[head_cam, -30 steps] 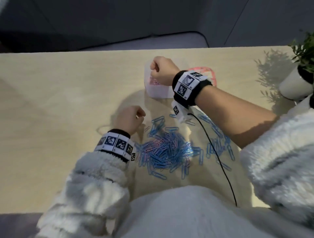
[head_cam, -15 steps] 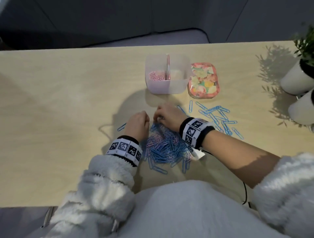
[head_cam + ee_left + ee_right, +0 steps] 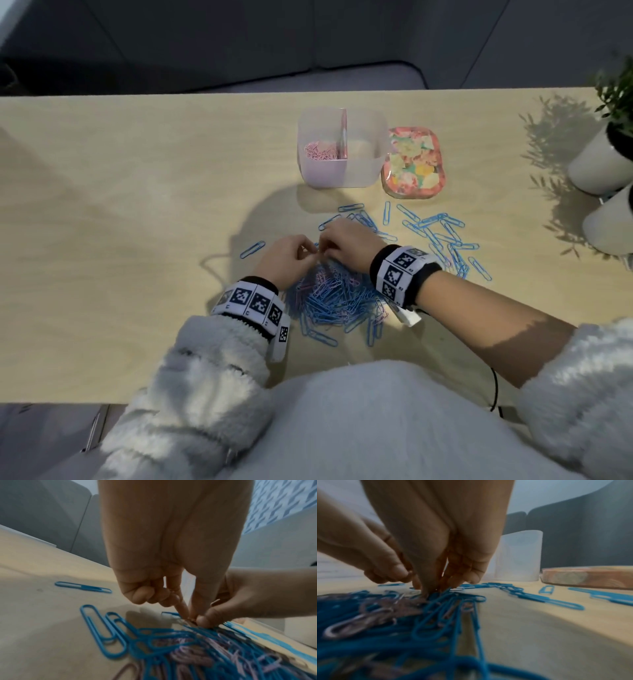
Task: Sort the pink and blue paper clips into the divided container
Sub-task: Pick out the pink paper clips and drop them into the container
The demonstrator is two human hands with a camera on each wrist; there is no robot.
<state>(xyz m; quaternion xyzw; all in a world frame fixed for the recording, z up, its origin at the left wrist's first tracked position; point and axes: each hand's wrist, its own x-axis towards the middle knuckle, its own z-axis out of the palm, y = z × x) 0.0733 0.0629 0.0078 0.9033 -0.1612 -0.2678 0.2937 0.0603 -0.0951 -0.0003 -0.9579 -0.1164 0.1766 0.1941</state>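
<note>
A heap of blue and pink paper clips [image 3: 337, 301] lies on the table before me. The clear divided container [image 3: 373, 171] stands beyond it, with pink clips [image 3: 320, 150] in its left compartment; its right one looks bare. My left hand [image 3: 310, 251] and right hand [image 3: 323, 245] meet fingertip to fingertip at the heap's far edge. In the left wrist view the left hand [image 3: 186, 615] pinches down with thumb and index, other fingers curled round a small pink loop. My right hand [image 3: 429, 591] pinches a clip in the heap; its colour is unclear.
A floral lid [image 3: 412, 162] lies right of the container. Loose blue clips [image 3: 442, 236] are spread in front of it, and a single one [image 3: 252, 249] lies left of my hands. Two white plant pots [image 3: 597, 164] stand at the right edge. A black cable [image 3: 495, 387] hangs near my right arm.
My right hand left the container's left compartment and came back down to the heap. It now meets the left hand, which has shifted slightly forward along the heap.
</note>
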